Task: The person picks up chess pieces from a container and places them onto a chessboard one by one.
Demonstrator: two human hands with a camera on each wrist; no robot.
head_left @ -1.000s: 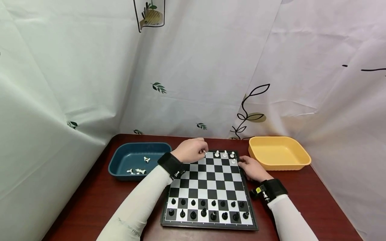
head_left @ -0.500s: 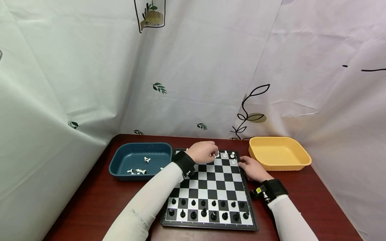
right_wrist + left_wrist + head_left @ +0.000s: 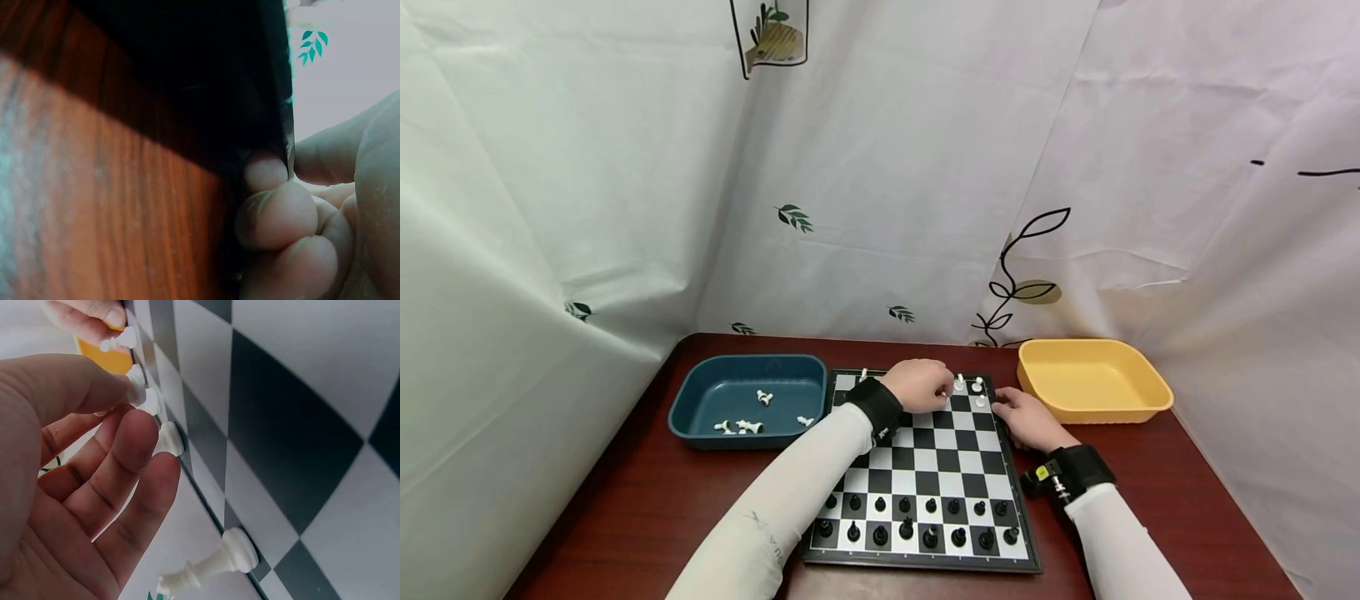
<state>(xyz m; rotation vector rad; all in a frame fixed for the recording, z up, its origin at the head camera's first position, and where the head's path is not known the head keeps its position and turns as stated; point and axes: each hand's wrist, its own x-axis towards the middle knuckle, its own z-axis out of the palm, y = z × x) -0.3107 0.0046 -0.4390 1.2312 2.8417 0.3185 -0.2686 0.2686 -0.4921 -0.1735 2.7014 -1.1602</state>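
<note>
My left hand (image 3: 917, 386) is over the far rows of the chessboard (image 3: 925, 458). Its thumb and index finger pinch a small white chess piece (image 3: 135, 392), mostly covered by the fingers. Close by on the far side stand other white pieces, among them one (image 3: 959, 382) to the right and a tall one (image 3: 215, 559) in the left wrist view. My right hand (image 3: 1030, 421) grips the board's right edge, thumb on top and fingers curled against the side and underneath. Black chess pieces (image 3: 906, 529) fill the two nearest rows.
To the left of the board, a blue tray (image 3: 700, 375) has several white chess pieces (image 3: 750, 427) lying in it. A yellow tray (image 3: 1093, 375) stands at the right, behind my right hand. White cloth hangs behind the dark red table (image 3: 700, 500).
My left hand has shifted to the right along the board's far side. A white piece in the blue tray has come out from behind my sleeve. My right hand stays put.
</note>
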